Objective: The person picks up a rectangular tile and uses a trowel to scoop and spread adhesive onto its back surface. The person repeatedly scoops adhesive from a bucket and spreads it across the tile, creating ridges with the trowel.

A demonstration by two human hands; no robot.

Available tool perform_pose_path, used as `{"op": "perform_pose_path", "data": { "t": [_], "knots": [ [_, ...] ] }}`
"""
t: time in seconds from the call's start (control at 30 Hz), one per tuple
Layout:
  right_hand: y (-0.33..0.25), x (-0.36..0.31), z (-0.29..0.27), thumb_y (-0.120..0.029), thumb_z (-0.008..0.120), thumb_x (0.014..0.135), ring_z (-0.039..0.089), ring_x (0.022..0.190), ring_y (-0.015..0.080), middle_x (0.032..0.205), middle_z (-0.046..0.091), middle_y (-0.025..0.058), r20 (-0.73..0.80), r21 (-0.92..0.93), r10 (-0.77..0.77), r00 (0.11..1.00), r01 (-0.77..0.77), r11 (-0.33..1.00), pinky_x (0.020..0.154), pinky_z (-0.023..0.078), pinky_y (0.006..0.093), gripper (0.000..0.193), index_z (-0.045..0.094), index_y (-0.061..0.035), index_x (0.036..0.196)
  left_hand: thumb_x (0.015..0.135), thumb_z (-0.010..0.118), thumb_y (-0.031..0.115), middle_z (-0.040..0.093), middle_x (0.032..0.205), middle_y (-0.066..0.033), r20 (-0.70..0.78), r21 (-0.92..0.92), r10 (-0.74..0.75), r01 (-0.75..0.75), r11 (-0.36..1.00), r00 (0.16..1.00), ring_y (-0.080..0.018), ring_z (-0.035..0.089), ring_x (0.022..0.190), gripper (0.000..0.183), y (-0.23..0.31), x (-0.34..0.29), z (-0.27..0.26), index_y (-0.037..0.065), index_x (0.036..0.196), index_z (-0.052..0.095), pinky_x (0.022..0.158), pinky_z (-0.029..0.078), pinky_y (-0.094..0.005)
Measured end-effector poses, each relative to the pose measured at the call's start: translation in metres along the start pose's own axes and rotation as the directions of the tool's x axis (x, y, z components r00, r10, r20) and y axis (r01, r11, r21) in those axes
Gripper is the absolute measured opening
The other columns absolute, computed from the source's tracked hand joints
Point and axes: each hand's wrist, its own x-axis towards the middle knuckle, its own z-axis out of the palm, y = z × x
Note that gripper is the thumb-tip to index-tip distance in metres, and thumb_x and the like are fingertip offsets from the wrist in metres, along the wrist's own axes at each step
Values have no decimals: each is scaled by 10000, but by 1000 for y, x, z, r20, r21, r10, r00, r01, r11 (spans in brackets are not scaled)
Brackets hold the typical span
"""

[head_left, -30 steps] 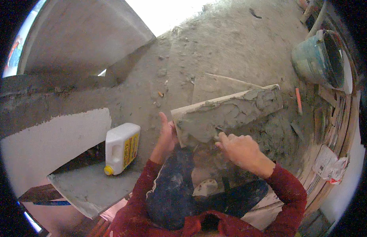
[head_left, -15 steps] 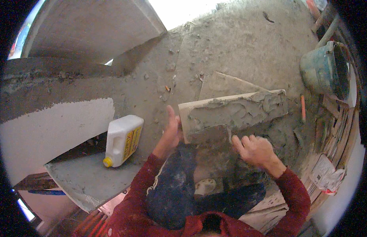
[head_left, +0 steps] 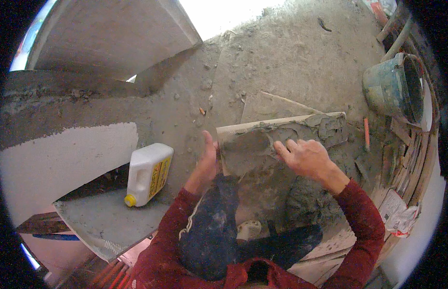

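Observation:
My left hand (head_left: 206,161) grips the left end of a long, pale tile (head_left: 244,126), thumb pointing up and most fingers hidden behind the edge. Grey wet mortar (head_left: 325,129) lies in a rough, ridged layer on the tile's face. Closed around a handle, my right hand (head_left: 306,156) holds a trowel whose blade (head_left: 248,147) lies against the left part of that face. The handle is mostly hidden by my fingers. Below my right hand, a heap of mortar (head_left: 308,197) rests near my legs.
A white jug with a yellow cap (head_left: 149,173) stands on a grey slab at left. A mortar-stained bucket (head_left: 395,91) is at far right, with an orange stick (head_left: 366,135) nearby. Wood strips (head_left: 416,168) and a crumpled bag (head_left: 400,214) lie along the right side.
My right hand has moved away from me and slightly left, taking the trowel from the tile's lower edge up onto its face. My left hand stays at the tile's end.

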Motion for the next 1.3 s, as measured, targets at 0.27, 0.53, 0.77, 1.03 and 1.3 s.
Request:
{"op": "perform_pose_path", "data": {
  "t": [0.27,0.53,0.77,1.03,1.3],
  "knots": [
    [-16,-5,-19,-325,503,941,632,695,384,741,632,166,253,148,124,959,-165,975,540,494,482,318,551,-49,1091,845,161,777,518,1324,-136,46,-129,-15,21,991,999,-256,510,1206,974,-10,3,-10,-12,1352,422,1035,392,-394],
    [-10,-33,9,-309,508,942,624,656,387,708,618,174,209,329,240,948,-299,896,545,489,485,297,548,-30,1036,867,159,754,522,1322,-122,121,-76,16,-7,997,993,-250,500,1220,937,-2,-2,-1,1,1366,408,1040,386,-390],
    [-20,-49,28,-277,519,938,583,726,456,743,601,226,189,615,309,932,-357,703,598,470,507,252,530,-28,974,884,154,734,508,1341,-103,52,-119,-107,113,986,993,-235,480,1241,896,-5,2,-2,30,1378,407,1047,377,-391],
    [-31,-82,33,-354,463,963,616,685,434,720,616,215,370,378,487,791,-608,699,547,476,527,308,502,-48,958,883,153,736,504,1348,-104,47,-103,-42,47,994,998,-241,484,1238,904,-20,8,-14,25,1382,400,1034,392,-396],
    [-91,-60,18,-305,476,967,540,683,198,764,616,176,572,799,390,722,-597,-67,685,450,353,369,589,46,952,873,146,754,475,1377,-113,52,-109,-95,101,989,994,-256,467,1252,925,-21,7,-21,26,1388,392,1035,386,-414]
  ]
}}
